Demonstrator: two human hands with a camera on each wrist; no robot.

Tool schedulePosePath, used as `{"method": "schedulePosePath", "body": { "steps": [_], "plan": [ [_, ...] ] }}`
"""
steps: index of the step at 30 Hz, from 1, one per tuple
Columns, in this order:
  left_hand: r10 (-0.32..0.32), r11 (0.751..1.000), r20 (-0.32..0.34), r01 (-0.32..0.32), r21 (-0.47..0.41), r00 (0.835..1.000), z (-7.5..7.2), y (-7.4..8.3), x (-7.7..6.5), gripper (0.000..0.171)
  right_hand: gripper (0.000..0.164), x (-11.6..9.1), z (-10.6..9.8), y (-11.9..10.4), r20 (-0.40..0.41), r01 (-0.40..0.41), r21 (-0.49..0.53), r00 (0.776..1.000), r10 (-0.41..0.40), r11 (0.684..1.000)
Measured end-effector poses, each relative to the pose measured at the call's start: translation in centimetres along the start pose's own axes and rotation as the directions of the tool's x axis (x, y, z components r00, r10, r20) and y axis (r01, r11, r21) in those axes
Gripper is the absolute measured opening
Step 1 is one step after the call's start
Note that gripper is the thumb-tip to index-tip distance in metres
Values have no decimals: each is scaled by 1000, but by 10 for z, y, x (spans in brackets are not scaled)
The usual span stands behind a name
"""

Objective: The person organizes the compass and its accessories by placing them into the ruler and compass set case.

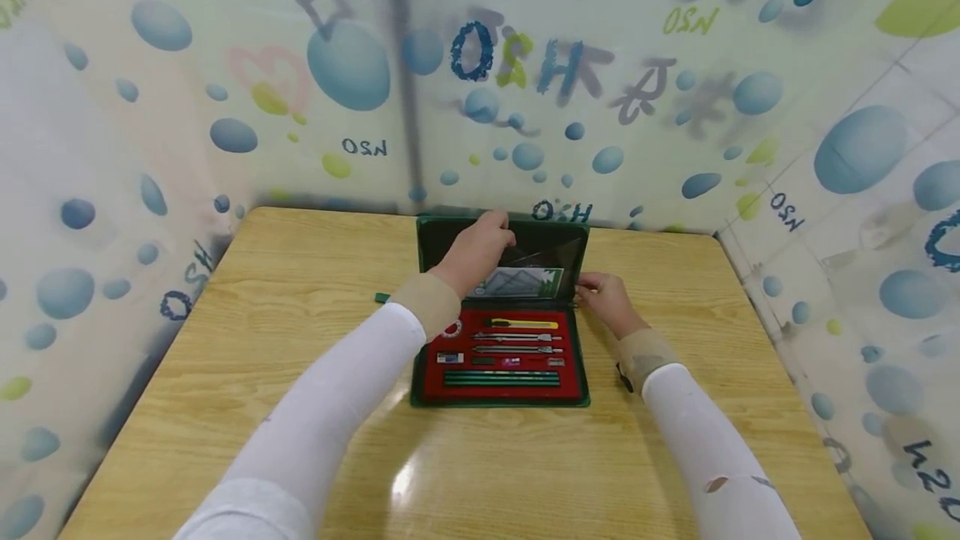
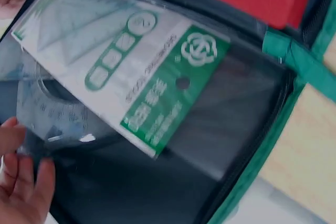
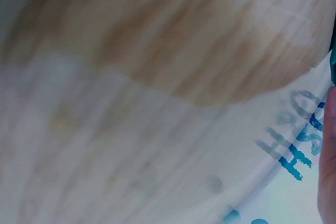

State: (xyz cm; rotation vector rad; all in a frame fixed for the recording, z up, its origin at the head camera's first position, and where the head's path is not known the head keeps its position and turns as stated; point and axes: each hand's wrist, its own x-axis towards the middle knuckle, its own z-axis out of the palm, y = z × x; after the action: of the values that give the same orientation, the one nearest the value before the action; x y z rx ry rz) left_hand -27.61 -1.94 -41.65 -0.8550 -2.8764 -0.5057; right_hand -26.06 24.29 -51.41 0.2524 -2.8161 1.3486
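Observation:
A green zip case (image 1: pixel 501 403) lies unfolded on the table, its dark lid (image 1: pixel 435 242) raised at the back. Inside the lid, a clear pocket (image 2: pixel 63 121) holds a green-and-white card (image 2: pixel 163 85) printed "geometric tools" and clear rulers. My left hand (image 1: pixel 480 250) reaches across the lid; in the left wrist view its fingers (image 2: pixel 44 182) are curled, pinching the edge of the clear pocket. My right hand (image 1: pixel 606 298) grips the lid's right edge near the hinge. Only a strip of that hand shows in the right wrist view.
The red tray (image 1: pixel 465 392) holds a yellow cutter (image 1: pixel 525 324), two metal compasses (image 1: pixel 517 349), green pencils (image 1: pixel 501 378), an eraser (image 1: pixel 450 357) and a sharpener (image 1: pixel 555 362). A green strap (image 1: pixel 382 297) sticks out left. A patterned curtain (image 1: pixel 450 123) hangs behind the wooden table (image 1: pixel 300 298).

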Motion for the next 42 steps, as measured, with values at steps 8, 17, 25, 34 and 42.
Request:
{"method": "schedulePosePath", "body": {
  "steps": [8, 17, 25, 34, 42],
  "plan": [
    [95, 966, -112, -65, 249, 989, 8, -1, -1, 24, 17, 0, -1, 2, -1, 6, -14, 1000, -6, 1000],
    [15, 999, -419, -1, 35, 908, 4, -31, -17, 19, 19, 1, -1, -1, 0, -22, 3, 1000, 22, 1000],
    [-381, 894, -469, 187, -407, 797, 4, -81, -39, 31, 20, 2, 0, 0, 2, -34, 16, 999, 34, 999],
    [-432, 674, 57, 364, -643, 900, 19, -115, -63, 43, 20, 7, -1, 1, 8, -64, -34, 998, 64, 997],
    [-477, 696, -17, 366, -617, 879, 27, -119, -58, 32, 23, 11, 2, -5, 23, -120, -28, 992, 121, 992]
  ]
}}
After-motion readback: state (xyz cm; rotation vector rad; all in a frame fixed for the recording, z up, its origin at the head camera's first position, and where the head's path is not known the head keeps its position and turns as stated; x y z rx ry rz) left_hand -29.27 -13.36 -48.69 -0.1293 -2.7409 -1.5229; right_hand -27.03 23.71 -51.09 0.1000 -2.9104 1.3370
